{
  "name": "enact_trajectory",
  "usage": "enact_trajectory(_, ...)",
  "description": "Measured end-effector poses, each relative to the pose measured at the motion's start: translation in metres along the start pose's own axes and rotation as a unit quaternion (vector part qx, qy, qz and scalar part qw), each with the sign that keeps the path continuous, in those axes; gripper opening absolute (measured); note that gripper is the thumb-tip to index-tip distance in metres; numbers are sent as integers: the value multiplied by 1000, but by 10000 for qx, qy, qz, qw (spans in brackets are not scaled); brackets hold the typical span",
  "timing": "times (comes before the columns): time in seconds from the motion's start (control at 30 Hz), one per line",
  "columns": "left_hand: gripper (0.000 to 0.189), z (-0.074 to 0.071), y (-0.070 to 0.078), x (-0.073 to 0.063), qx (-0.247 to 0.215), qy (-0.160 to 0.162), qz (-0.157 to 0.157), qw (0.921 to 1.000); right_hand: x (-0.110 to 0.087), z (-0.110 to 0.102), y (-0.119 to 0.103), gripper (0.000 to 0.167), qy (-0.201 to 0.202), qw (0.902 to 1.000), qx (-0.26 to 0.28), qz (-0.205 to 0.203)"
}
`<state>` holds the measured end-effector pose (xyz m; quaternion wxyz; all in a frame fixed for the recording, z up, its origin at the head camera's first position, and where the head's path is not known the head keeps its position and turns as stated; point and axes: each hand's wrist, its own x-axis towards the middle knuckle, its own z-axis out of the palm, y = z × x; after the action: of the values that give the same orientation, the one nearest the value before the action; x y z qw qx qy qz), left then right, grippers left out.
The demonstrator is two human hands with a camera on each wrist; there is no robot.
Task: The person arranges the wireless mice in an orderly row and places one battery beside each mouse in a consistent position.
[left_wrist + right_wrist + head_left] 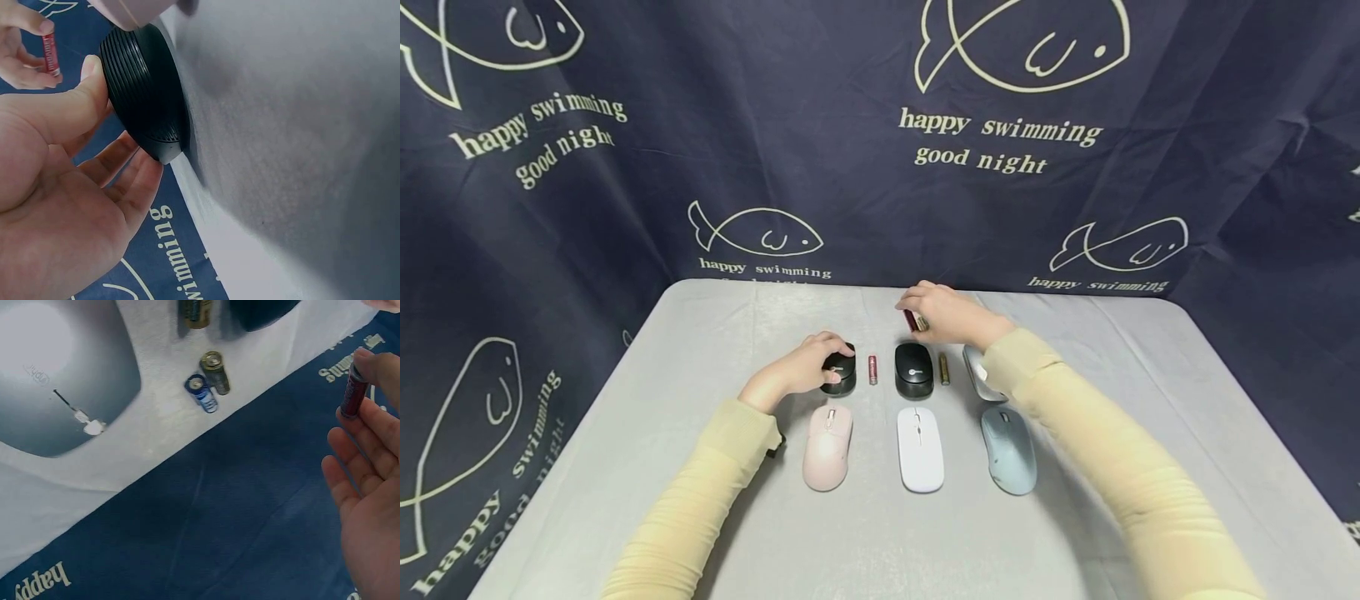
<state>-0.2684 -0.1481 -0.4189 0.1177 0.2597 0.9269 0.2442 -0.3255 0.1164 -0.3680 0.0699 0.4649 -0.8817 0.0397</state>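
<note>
My left hand [805,364] grips a black mouse [844,377] at the left of the back row, thumb on one side and fingers on the other. In the left wrist view its ribbed side [128,81] faces the camera. Beyond the middle black mouse [913,365], my right hand [953,317] pinches a red battery [355,397] between thumb and fingertips, above the table. A gold battery [215,374] and a blue battery [201,394] stand side by side on the table near that hand in the right wrist view.
A red battery [872,370] and a gold battery [943,368] lie between the back-row mice. My right sleeve partly covers a pale mouse [976,367]. In front are pink [827,447], white [920,450] and light blue [1009,450] mice. A dark fish-print curtain [865,167] hangs behind the table.
</note>
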Motion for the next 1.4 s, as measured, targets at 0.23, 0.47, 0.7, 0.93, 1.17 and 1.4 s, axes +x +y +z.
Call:
enact_trajectory(0.23, 42, 0, 0, 1, 2, -22, -2, 10000, -4, -14, -18, 45, -60, 9999, -89, 44)
enact_trajectory(0.47, 43, 0, 0, 1, 20, -36, -57, 10000, -11, -20, -33, 43, 51, 9999, 121, 59)
enact_trajectory(0.7, 43, 0, 0, 0, 23, 10, -21, 10000, -22, -21, -45, 40, 294, 9984, 437, 196)
enact_trajectory(0.93, 42, 1, -3, 1, 55, -3, 12, 10000, -30, -18, -63, 39, 482, 9973, 488, 264)
enact_trajectory(1.17, 42, 1, -3, 0, 11, 22, -8, 10000, -34, -15, -83, 40, 609, 9969, 454, 214)
enact_trajectory(1.4, 42, 1, -3, 0, 4, 56, 37, 10000, -38, -8, -101, 43, 606, 9966, 499, 263)
